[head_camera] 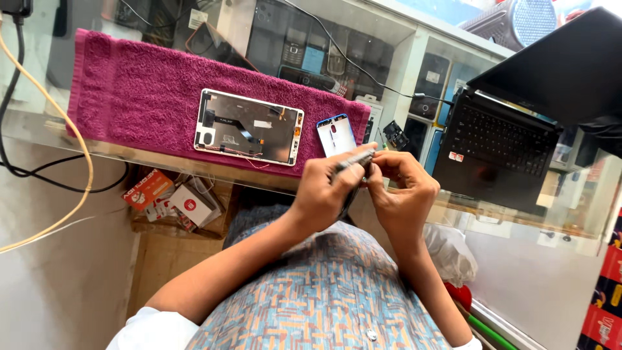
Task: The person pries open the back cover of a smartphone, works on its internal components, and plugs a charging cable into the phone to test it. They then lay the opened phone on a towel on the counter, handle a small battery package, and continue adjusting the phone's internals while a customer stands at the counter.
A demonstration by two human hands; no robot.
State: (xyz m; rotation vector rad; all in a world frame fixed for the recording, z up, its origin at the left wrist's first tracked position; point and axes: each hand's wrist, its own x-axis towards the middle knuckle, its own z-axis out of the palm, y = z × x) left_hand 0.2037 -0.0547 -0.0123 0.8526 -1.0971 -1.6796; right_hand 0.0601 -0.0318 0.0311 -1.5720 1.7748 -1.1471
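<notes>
Left hand (321,191) is curled narrowly around a slim grey tool (353,159); right hand (402,188) pinches a small part that I cannot make out, hidden between my fingers. Just beyond the hands, an opened phone chassis (249,127) and a blue back cover (335,135) lie on a magenta towel (136,97). Right of them sits a laptop (499,146), its lid cut off.

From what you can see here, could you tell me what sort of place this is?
Probably a phone repair counter: an opened phone lies on a magenta towel, handsets fill the glass display case, and a laptop sits alongside.
</notes>
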